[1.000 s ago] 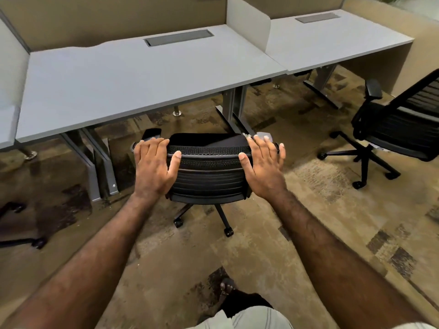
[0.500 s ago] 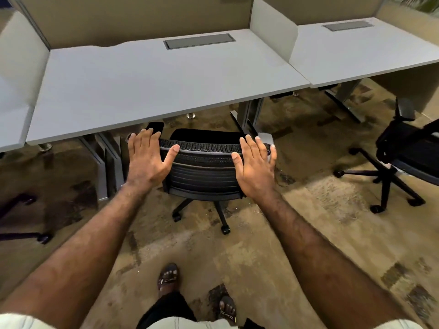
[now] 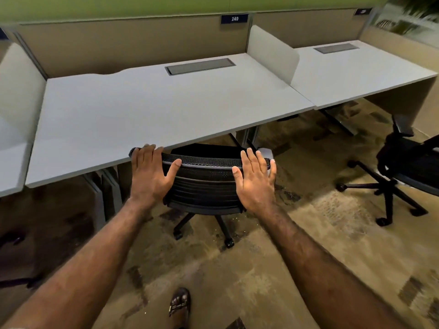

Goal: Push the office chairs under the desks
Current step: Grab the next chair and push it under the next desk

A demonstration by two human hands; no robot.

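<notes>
A black mesh-back office chair (image 3: 204,184) stands at the front edge of the grey middle desk (image 3: 142,108), its seat partly under the desktop. My left hand (image 3: 149,174) lies flat against the left side of the backrest, fingers spread, fingertips at the desk edge. My right hand (image 3: 255,179) presses flat on the right side of the backrest, fingers apart. Neither hand wraps around the chair. A second black office chair (image 3: 403,167) stands out on the carpet at the right, in front of the right desk (image 3: 356,70).
A white divider panel (image 3: 273,53) separates the two desks. Grey desk legs (image 3: 104,193) stand left of the chair. Another desk edge (image 3: 11,157) and a dark chair base (image 3: 14,238) show at far left. My sandalled foot (image 3: 179,305) is on the patterned carpet.
The chair has rolled forward, its seat now going under the desk edge. Both hands stayed flat on the backrest and moved forward with it. I have stepped closer.
</notes>
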